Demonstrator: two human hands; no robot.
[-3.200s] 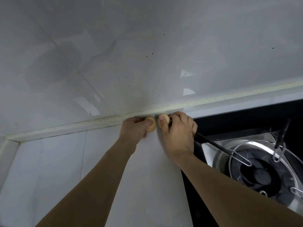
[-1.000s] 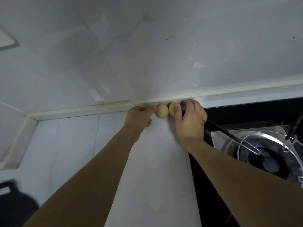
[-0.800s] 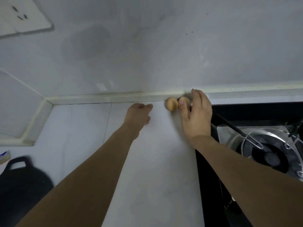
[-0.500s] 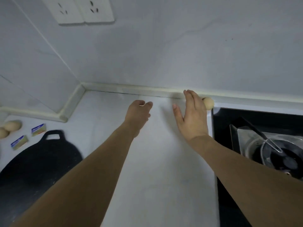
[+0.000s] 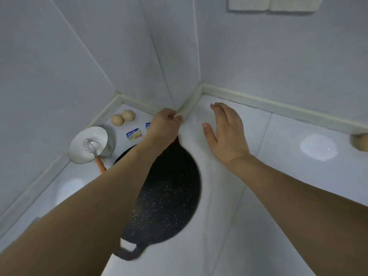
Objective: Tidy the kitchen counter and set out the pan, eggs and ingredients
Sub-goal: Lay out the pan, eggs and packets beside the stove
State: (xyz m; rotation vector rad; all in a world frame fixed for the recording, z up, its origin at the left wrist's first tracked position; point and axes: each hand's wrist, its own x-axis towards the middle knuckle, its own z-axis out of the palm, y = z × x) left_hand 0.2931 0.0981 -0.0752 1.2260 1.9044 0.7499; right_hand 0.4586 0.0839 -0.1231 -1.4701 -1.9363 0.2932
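A black speckled pan (image 5: 171, 196) lies flat on the white counter (image 5: 229, 226), with one loop handle near me. My left hand (image 5: 165, 126) hovers over the pan's far edge, fingers loosely curled, holding nothing. My right hand (image 5: 226, 132) is spread flat just above the counter to the right of the pan. Two eggs (image 5: 122, 117) lie in the far left corner. One butter packet (image 5: 134, 134) lies in front of them, and a second packet (image 5: 147, 125) is half hidden by my left hand. Another egg (image 5: 360, 142) sits at the right edge against the wall strip.
A white bowl (image 5: 79, 150) holding a whisk (image 5: 93, 149) with an orange handle stands at the left by the wall. Tiled walls close the corner behind the counter. Wall sockets (image 5: 272, 4) are at the top.
Both hands let go of the eggs by the stove and moved left toward the corner. The view swung left, bringing the pan, bowl, butter and two more eggs into sight.
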